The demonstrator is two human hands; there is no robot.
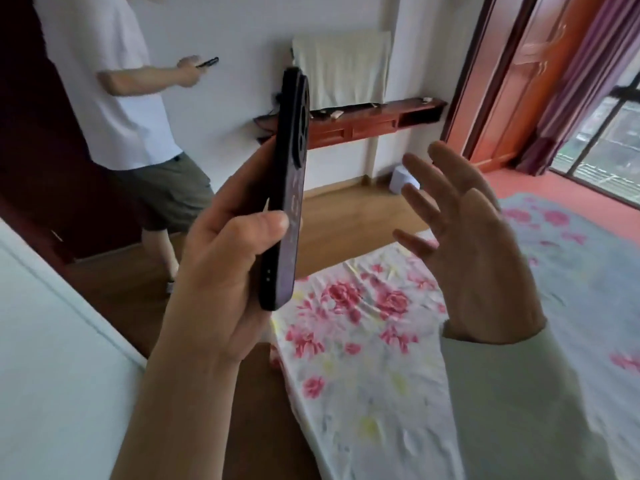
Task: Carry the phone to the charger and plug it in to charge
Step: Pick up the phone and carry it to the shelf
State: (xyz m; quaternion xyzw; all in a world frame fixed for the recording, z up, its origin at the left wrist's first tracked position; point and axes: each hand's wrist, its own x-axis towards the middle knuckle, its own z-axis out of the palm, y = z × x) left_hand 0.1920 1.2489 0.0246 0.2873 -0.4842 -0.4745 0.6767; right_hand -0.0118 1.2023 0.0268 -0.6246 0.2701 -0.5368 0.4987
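A dark phone (pixel 289 174) in a black case stands upright, edge-on to me, its camera bump at the top facing right. My left hand (pixel 221 271) is shut on its lower half, thumb across the near edge. My right hand (pixel 464 244) hovers to the right of the phone, apart from it, palm turned left, fingers spread and empty. No charger or cable can be made out clearly; dark cables hang by the wall shelf's left end (pixel 273 102).
Another person in a white shirt (pixel 114 98) stands at the left, holding a dark object. A bed with a floral sheet (pixel 374 341) fills the lower right. A wooden wall shelf (pixel 374 123) runs along the far wall under a covered screen (pixel 341 71). A window (pixel 609 140) is at the right.
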